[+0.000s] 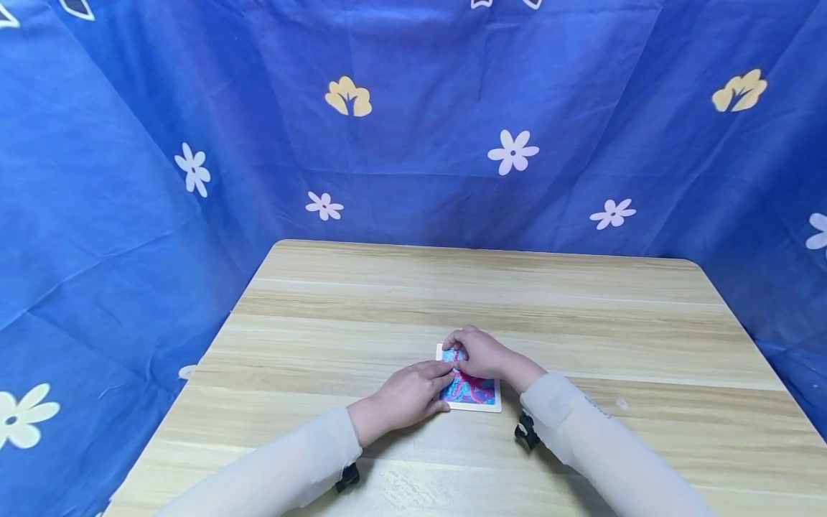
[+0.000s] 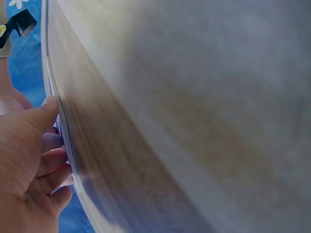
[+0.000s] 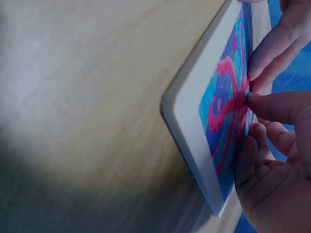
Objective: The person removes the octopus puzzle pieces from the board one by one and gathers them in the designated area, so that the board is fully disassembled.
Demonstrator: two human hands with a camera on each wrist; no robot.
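A small white-framed picture board (image 1: 475, 396) lies flat on the wooden table. A pink, octopus-like figure on blue fills the board's picture (image 3: 224, 111). At the left side, my left hand (image 1: 407, 393) rests with its fingers extended over the picture and its thumb by the near left corner. My right hand (image 1: 483, 353) reaches over the far part, fingers bent and thumb tip touching the picture. Both hands' fingertips come close together near the middle. The right wrist view shows the right fingers curled at the picture's surface; I cannot tell whether they pinch a loose part.
The pale wooden table (image 1: 362, 287) has rounded far corners. Behind it and along the sides hangs a blue cloth (image 1: 413, 143) with white and yellow flowers. A small, clear spot (image 1: 622, 403) shows on the table right of the right forearm. Black straps (image 1: 527, 431) sit at the wrists.
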